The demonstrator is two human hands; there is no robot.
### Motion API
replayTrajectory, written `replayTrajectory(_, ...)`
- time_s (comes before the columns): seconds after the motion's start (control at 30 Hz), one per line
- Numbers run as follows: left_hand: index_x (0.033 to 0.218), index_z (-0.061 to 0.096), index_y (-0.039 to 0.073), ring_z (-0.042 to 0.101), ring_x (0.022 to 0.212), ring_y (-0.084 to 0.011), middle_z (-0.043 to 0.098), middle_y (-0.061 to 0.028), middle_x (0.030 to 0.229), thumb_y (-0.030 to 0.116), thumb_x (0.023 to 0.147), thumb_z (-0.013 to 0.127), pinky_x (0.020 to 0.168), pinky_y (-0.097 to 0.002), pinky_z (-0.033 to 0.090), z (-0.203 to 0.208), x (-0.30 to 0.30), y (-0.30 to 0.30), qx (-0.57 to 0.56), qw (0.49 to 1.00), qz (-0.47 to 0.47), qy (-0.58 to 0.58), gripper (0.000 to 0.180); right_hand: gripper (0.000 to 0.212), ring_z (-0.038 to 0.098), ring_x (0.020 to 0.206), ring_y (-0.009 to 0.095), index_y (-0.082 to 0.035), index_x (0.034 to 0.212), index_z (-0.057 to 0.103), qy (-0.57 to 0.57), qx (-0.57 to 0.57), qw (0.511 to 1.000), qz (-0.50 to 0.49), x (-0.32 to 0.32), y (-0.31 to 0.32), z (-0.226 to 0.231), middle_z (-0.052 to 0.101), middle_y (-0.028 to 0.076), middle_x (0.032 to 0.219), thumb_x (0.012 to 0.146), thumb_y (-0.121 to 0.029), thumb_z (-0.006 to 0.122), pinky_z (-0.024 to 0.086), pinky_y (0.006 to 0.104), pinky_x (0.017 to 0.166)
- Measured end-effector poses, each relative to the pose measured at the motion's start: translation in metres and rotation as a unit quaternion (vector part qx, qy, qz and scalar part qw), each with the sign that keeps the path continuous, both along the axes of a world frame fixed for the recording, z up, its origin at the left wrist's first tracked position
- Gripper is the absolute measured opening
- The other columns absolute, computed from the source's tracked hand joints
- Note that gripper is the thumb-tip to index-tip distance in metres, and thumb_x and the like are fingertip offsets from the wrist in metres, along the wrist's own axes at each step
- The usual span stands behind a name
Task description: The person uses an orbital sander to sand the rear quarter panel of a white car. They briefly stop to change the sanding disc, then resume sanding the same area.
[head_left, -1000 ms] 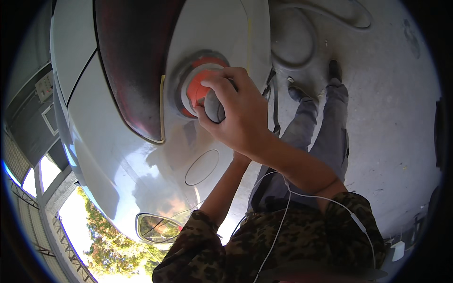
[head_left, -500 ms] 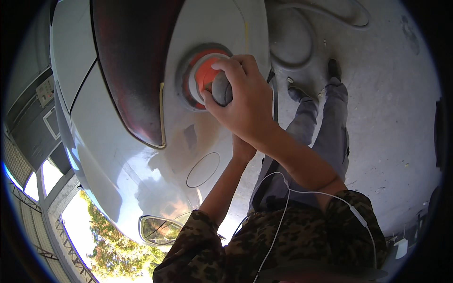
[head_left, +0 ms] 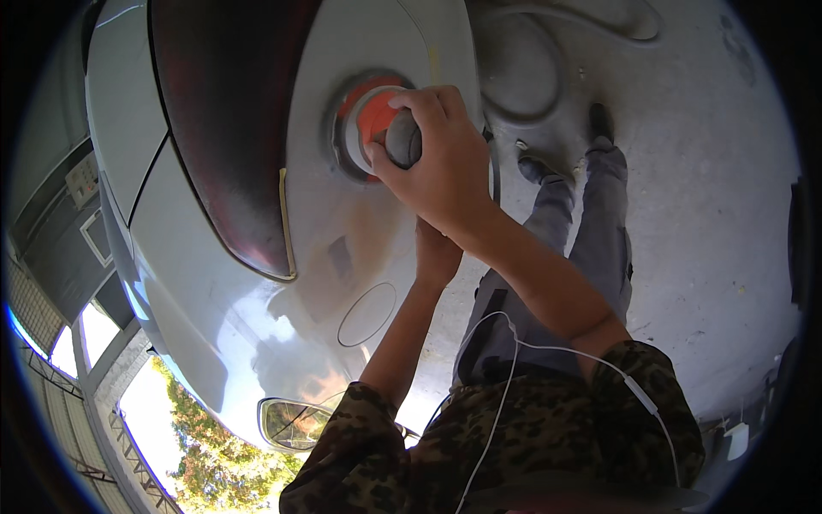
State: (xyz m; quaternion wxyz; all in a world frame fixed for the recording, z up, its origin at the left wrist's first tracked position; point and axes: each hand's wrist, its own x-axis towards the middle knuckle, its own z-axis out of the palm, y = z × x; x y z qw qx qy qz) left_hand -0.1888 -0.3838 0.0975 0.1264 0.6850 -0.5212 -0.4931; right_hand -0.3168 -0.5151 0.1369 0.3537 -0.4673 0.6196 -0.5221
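My right hand (head_left: 445,163) is wrapped round the grey knob of a round power sander (head_left: 370,116) with an orange body and a dark pad edge. The pad lies against a silver-grey car body panel (head_left: 248,330). Below and behind the right hand, my left hand (head_left: 437,253) is mostly hidden; its fingers and whatever they hold do not show. Near the sander, the panel carries brownish and dark grey patches and a thin oval outline (head_left: 366,315).
A dark, red-tinged curved section (head_left: 227,111) of the car lies left of the sander, with yellowish tape (head_left: 287,223) at its edge. A car mirror (head_left: 295,424) sits lower left. A grey hose (head_left: 561,77) loops over the concrete floor. A white cable (head_left: 556,349) crosses my front.
The sander and both hands have moved slightly up the panel in the picture, away from me. The view has shifted a little. The right hand's grip stays the same.
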Motion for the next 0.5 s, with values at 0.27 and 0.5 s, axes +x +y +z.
replayTrajectory(0.27, 0.138, 0.062, 0.002, 0.064, 0.119, -0.0227, 0.069, -0.0117, 0.130, 0.020, 0.095, 0.082, 0.100, -0.0392, 0.051, -0.011, 0.015, 0.011, -0.012, 1.000, -0.025, -0.001, 0.051, 0.051, 0.072, 0.095, 0.032, -0.013, 0.117, 0.066, -0.040, -0.047, 0.997, 0.038, 0.006, 0.010, 0.008, 0.064, 0.012, 0.114, 0.073, -0.016, 0.092, 0.062, 0.0414, 0.077)
replayTrajectory(0.5, 0.148, 0.048, 0.000, 0.067, 0.117, -0.0259, 0.069, -0.0160, 0.127, 0.023, 0.094, 0.082, 0.100, -0.0402, 0.051, -0.011, 0.001, -0.015, -0.012, 0.998, 0.069, -0.009, 0.068, 0.052, 0.072, 0.094, 0.032, -0.011, 0.120, 0.063, -0.040, -0.006, 0.999, 0.005, 0.007, -0.005, -0.021, 0.063, 0.014, 0.116, 0.077, -0.022, 0.089, 0.062, 0.0426, 0.075)
